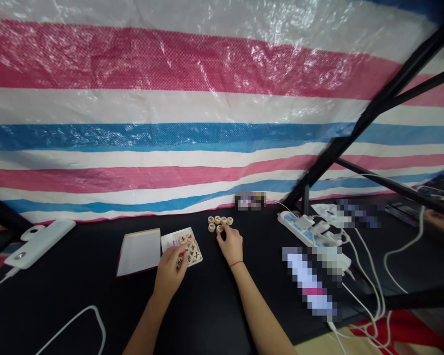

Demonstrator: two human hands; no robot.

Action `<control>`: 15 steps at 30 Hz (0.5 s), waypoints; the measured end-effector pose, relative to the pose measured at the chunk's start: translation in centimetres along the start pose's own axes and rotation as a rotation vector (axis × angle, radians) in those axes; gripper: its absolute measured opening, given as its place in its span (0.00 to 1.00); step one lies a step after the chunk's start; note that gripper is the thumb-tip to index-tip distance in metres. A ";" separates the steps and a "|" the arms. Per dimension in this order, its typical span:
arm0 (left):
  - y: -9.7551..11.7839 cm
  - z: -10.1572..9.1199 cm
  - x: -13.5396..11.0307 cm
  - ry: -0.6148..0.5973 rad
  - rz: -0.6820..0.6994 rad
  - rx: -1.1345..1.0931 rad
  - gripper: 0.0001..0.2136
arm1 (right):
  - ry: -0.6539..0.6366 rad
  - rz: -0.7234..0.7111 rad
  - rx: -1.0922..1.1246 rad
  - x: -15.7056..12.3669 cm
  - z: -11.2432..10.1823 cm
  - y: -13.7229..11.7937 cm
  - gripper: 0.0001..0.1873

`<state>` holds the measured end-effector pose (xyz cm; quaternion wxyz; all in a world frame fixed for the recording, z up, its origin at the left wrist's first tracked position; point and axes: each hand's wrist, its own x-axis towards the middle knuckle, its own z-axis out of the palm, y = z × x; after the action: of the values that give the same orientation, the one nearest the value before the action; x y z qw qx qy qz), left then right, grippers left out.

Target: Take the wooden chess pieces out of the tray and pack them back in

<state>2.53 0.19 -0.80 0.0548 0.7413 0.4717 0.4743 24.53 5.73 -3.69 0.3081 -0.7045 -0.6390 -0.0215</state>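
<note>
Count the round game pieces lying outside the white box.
6 visible: four pieces in the far row and two nearer pieces, the right one of these at the fingertips of the right hand. More may be hidden beneath that hand.

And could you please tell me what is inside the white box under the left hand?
The white box holds round pieces marked with red or dark characters, mostly toward its right side. The left hand covers part, so anything beneath it cannot be seen.

Behind the black tabletop (111,310), a glossy sheet (192,106) striped red, white and blue hangs, black bars (370,116) slanting at right.
</note>
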 end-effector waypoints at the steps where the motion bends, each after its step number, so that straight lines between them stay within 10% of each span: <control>1: 0.0 0.0 0.0 0.001 0.006 0.002 0.09 | -0.006 -0.004 0.000 0.1 0.1 0.0 0.06; 10: -1.1 0.2 0.3 -0.010 -0.122 0.185 0.11 | 0.078 -0.050 0.055 0.0 -0.4 -0.3 0.10; 15: -0.8 0.4 3.2 -0.284 -0.311 0.498 0.13 | 0.008 -0.103 0.290 -2.1 -0.9 -3.3 0.10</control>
<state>2.68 3.16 0.60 0.0086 0.7097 0.6684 0.2223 21.48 3.40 -2.49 0.4076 -0.6187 -0.6696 0.0527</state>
